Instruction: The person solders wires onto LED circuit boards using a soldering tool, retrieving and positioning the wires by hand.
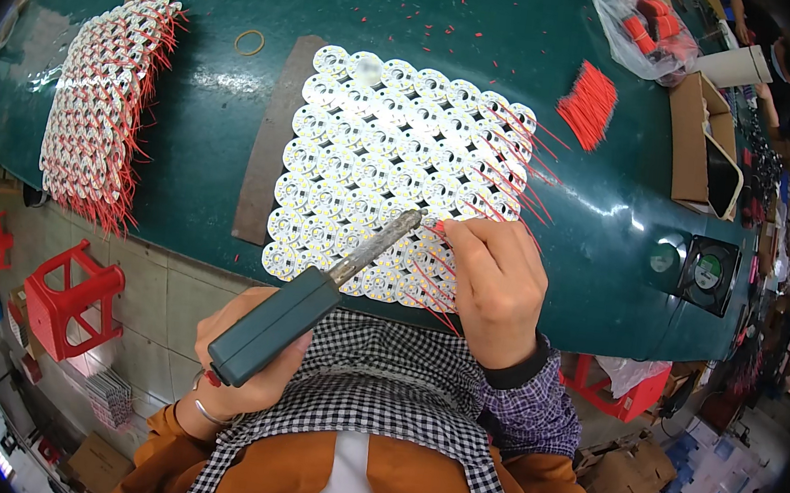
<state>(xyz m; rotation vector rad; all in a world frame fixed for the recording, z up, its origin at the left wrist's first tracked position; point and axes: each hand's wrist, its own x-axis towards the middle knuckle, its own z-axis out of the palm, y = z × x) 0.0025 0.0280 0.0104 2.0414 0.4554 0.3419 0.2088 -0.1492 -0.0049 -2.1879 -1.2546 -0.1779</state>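
Observation:
My left hand (273,376) is wrapped round the dark green handle of a soldering gun (276,324). Its metal tip points up and right, reaching the sheet of round white LED boards (359,132) on the table in front of me. Close beside the tip, my right hand (503,292) pinches a short red wire (439,225) at one of the boards. Thin red wires (528,185) stick out from the boards along the sheet's right side. Whether the tip touches the board is too small to tell.
A brown board (270,152) lies under the sheet on the green table (205,130). To the left, a stack of wired LED sheets (92,109). Far right: a red wire bundle (587,105), a cardboard box (690,138) and a small black fan (708,273). A red stool (72,299) stands left.

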